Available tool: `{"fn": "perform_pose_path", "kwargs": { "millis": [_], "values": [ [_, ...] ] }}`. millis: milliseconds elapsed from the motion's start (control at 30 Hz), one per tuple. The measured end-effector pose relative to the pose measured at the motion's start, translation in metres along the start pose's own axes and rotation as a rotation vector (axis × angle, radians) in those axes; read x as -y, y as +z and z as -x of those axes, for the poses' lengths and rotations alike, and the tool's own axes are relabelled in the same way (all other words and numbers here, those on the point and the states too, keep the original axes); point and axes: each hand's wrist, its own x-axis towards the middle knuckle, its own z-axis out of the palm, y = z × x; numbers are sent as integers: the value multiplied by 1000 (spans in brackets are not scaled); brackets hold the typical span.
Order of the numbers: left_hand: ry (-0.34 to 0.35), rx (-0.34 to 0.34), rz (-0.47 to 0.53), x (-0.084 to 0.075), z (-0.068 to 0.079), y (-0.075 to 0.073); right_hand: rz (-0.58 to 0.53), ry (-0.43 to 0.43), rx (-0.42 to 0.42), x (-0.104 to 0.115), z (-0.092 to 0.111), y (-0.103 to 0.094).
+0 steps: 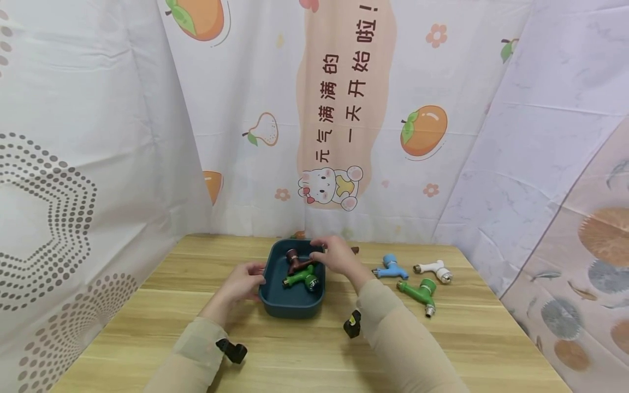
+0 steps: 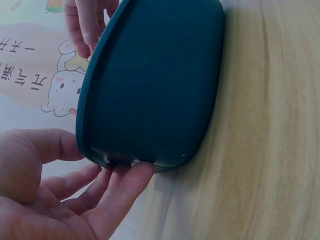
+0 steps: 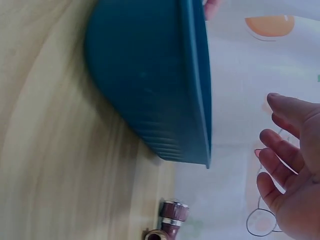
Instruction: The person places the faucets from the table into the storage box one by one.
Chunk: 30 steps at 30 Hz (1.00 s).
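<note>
A dark teal plastic bin (image 1: 290, 311) stands on the table. Inside it lie a dark red tap (image 1: 293, 262) and a green tap (image 1: 306, 277). My left hand (image 1: 244, 281) holds the bin's left side, its thumb at the rim and its fingers against the outer wall (image 2: 150, 90). Over the right rim is my right hand (image 1: 336, 255); in the right wrist view its loosely bent fingers (image 3: 280, 150) are apart from the bin and hold nothing.
Right of the bin lie a blue tap (image 1: 390, 267), a white tap (image 1: 434, 269) and another green tap (image 1: 420, 295). A second dark red tap (image 3: 172, 215) lies behind the right hand, partly hidden in the head view. Printed curtains (image 1: 255, 180) surround the wooden table (image 1: 295, 360).
</note>
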Motion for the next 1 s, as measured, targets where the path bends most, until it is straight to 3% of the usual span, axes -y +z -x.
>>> {"fn": "perform_pose_path", "kwargs": {
  "millis": [467, 1000],
  "values": [
    [12, 12, 28, -1, 2, 1, -70, -58, -113, -1, 5, -26],
    [11, 5, 18, -2, 4, 1, -94, -11, -130, -9, 10, -44]
  ]
}}
